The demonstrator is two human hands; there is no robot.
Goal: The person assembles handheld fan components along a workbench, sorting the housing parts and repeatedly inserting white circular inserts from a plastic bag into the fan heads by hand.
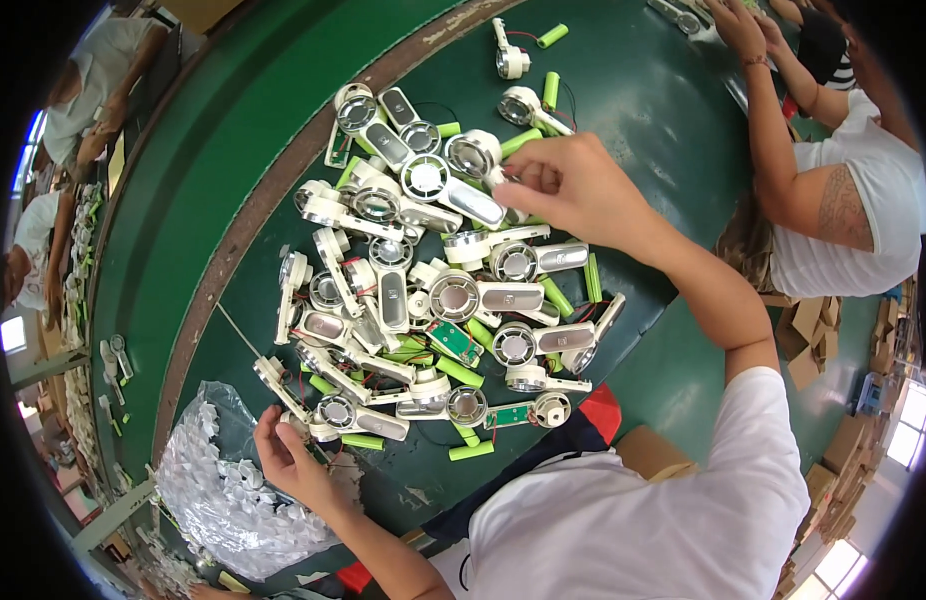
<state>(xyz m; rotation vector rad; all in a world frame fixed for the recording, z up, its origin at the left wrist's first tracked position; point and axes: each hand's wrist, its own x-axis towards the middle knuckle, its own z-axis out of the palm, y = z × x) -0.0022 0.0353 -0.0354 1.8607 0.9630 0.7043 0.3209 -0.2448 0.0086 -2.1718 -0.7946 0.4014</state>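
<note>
A large heap of white handheld fans [453, 298] with round silver-rimmed heads lies on the dark green table. At its far right side, my right hand [578, 190] is closed, thumb and fingers pinching the neck of one fan [473, 155]. My left hand [295, 462] is at the near left edge of the heap, fingers curled against a white fan part [296, 424] that they partly hide. Bright green cylindrical batteries [459, 372] and green circuit boards [454, 343] show among the fans, some joined by thin wires.
A clear plastic bag [248, 510] of small white pieces lies beside my left hand. A worn raised edge [245, 205] borders the table at left, with a green surface beyond. Another person [833, 200] works at right. Cardboard boxes [808, 335] stand behind.
</note>
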